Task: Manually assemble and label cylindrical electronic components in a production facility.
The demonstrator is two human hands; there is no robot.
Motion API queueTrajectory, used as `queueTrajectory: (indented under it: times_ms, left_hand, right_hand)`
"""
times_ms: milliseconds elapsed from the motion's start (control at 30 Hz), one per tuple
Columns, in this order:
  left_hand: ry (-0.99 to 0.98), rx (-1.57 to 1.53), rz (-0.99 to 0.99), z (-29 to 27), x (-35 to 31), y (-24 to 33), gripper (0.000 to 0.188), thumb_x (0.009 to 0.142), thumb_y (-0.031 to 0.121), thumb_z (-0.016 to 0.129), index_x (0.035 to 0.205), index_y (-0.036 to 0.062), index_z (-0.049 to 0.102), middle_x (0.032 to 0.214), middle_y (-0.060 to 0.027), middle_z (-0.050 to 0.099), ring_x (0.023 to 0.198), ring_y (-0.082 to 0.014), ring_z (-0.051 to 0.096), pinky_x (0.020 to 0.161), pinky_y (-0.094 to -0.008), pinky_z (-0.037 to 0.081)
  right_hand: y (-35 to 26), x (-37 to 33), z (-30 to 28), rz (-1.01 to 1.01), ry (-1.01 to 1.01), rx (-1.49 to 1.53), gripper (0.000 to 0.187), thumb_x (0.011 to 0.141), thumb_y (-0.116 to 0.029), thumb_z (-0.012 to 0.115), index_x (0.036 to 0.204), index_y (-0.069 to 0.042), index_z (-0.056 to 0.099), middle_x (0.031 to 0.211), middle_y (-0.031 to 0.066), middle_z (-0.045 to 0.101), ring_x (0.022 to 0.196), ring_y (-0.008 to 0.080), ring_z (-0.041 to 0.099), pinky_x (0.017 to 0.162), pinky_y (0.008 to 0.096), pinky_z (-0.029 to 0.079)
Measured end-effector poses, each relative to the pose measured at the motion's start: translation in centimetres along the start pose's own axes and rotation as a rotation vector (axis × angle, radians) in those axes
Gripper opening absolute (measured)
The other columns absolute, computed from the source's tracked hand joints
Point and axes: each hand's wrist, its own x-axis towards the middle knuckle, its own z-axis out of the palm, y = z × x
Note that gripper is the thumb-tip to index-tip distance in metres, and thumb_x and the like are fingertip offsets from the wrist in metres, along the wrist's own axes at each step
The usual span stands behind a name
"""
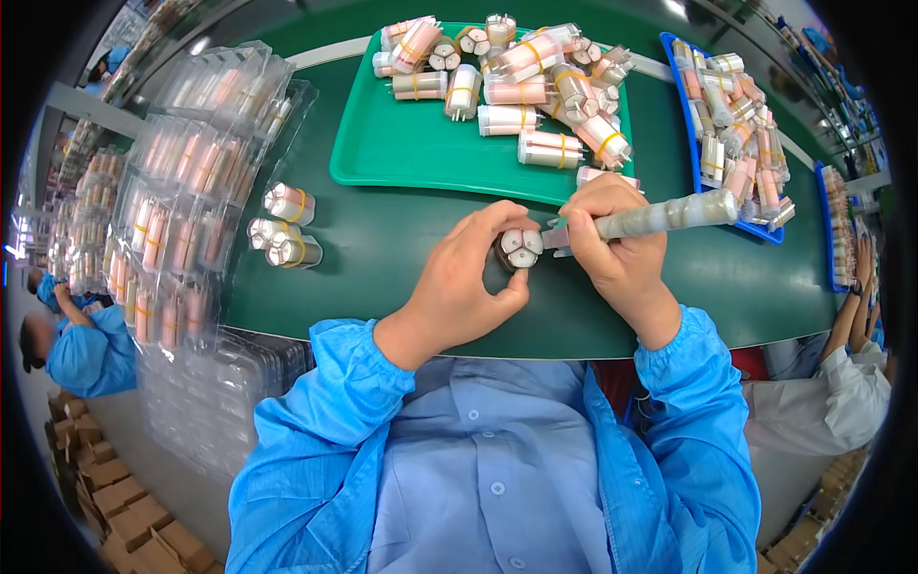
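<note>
In front of me my left hand [461, 282] is curled around a bundle of three cylinders [521, 248], its white round ends facing up. My right hand [620, 253] grips a tool with a thick, pale, tape-wrapped handle [669, 214], pen-like. Its flat light tip points left and lies at the right edge of the bundle; I cannot tell whether they touch. Just beyond both hands is a green tray [421, 163] heaped with similar pink, white and brownish bundles [516, 91], many with yellow bands. Three more bundles [287, 230] sit on the table to the left.
Clear plastic trays full of bundles [196, 163] stand overlapped along the left. A blue tray [695, 134] with more bundles lies at the far right. Stacked empty plastic trays [215, 402] are below the table's left edge. Other people sit on both sides.
</note>
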Motion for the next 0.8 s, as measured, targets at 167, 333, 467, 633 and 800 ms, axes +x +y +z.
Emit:
queueTrajectory:
  times_ms: [167,333,467,633,800]
  left_hand:
    - [-0.077,-0.022,-0.02,-0.11,-0.2,-0.09,0.074,0.075,-0.006,0.072,0.142,0.0009,0.04,0.115,-0.0168,0.069,0.103,-0.0292,0.069,0.09,-0.0375,0.056]
    - [-0.078,-0.042,-0.037,-0.04,-0.12,0.03,0.074,0.074,-0.006,0.073,0.141,0.0001,0.041,0.112,-0.0155,0.068,0.102,-0.0331,0.066,0.087,-0.0409,0.055]
    - [-0.077,-0.061,-0.057,0.07,-0.22,0.04,0.074,0.074,-0.004,0.075,0.14,0.0005,0.043,0.11,-0.015,0.067,0.101,-0.0332,0.065,0.086,-0.0415,0.054]
    - [-0.063,0.101,-0.024,-0.2,0.31,0.46,0.072,0.073,0.002,0.082,0.136,0.0021,0.047,0.108,-0.014,0.064,0.098,-0.0323,0.063,0.085,-0.0411,0.053]
    - [-0.055,0.228,-0.039,-0.08,0.01,-0.14,0.069,0.074,-0.002,0.081,0.135,0.0011,0.047,0.116,-0.0157,0.065,0.104,-0.0259,0.065,0.089,-0.0359,0.055]
  right_hand:
    - [0.3,0.12,-0.09,-0.022,-0.095,-0.022,0.01,0.086,-0.001,0.073,0.082,-0.003,0.064,0.074,0.0073,0.06,0.065,0.0199,0.058,0.059,0.0346,0.044]
    - [-0.07,-0.24,0.01,-0.033,-0.1,-0.085,0.01,0.086,-0.001,0.073,0.082,-0.003,0.064,0.075,0.0078,0.06,0.065,0.0212,0.057,0.057,0.035,0.044]
    - [0.12,-0.42,0.09,-0.01,-0.131,-0.068,0.01,0.085,-0.001,0.074,0.083,-0.003,0.064,0.076,0.0079,0.06,0.064,0.0216,0.057,0.056,0.0357,0.044]
    - [0.1,-0.47,0.23,0.028,-0.166,-0.077,0.009,0.085,-0.001,0.073,0.082,-0.003,0.064,0.076,0.0079,0.06,0.065,0.0216,0.058,0.057,0.036,0.045]
    - [0.19,-0.52,0.08,0.031,-0.112,-0.011,0.009,0.086,-0.001,0.072,0.082,-0.003,0.064,0.076,0.0081,0.062,0.068,0.0201,0.06,0.06,0.0347,0.046]
